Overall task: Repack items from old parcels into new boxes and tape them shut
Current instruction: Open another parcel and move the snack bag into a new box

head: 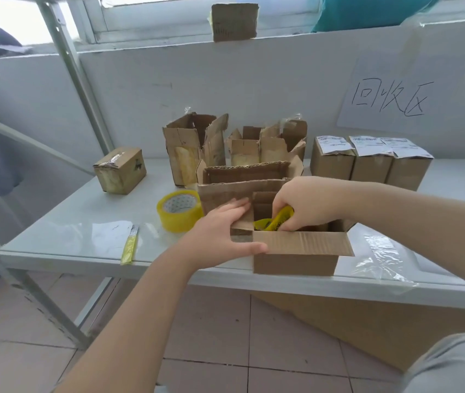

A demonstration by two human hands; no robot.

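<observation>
At the far left of the white table (64,211) stands a small taped box (119,170). Nearer the front edge lies a yellow cutter (129,245), and right of it a roll of clear tape (179,210). Behind the roll stand two opened old parcels (194,146), flaps up. The left hand (220,231) rests on the left flap of the new box (296,253), its fingers straight and close together, the thumb stretched along the front corner. Inside this open box is the yellow item (275,221); the right hand (308,204) reaches in from above and its fingers are curled around it. Further right three labelled boxes (367,163) stand in a row by the wall, and a clear plastic film (381,259) lies near the table edge
</observation>
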